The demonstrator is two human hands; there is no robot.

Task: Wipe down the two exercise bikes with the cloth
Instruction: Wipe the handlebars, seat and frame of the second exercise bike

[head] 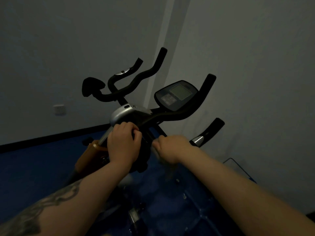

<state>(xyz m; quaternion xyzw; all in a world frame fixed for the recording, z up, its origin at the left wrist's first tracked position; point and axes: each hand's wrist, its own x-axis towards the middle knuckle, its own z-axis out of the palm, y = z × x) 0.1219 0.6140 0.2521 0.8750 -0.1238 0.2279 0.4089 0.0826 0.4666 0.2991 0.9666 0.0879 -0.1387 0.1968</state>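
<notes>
Black handlebars (172,114) of the near exercise bike (129,114) fill my dim view.
My left hand (123,143) curls its fingers around the bike's dark body; my right hand (170,147) pinches a blurred pale cloth (167,165). Console (176,94) lettering is unreadable.

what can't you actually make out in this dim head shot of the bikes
Head view only, and dark:
- Cloth: a pale blur hangs below the right hand; motion blur hides what it is.
- Left hand: curled on the dark bike column; its own fingers hide what it grips.
- Console: screen and buttons too small and dim to read.
- Bike bases, pedals: hidden behind the forearms or lost in the dark.
</notes>
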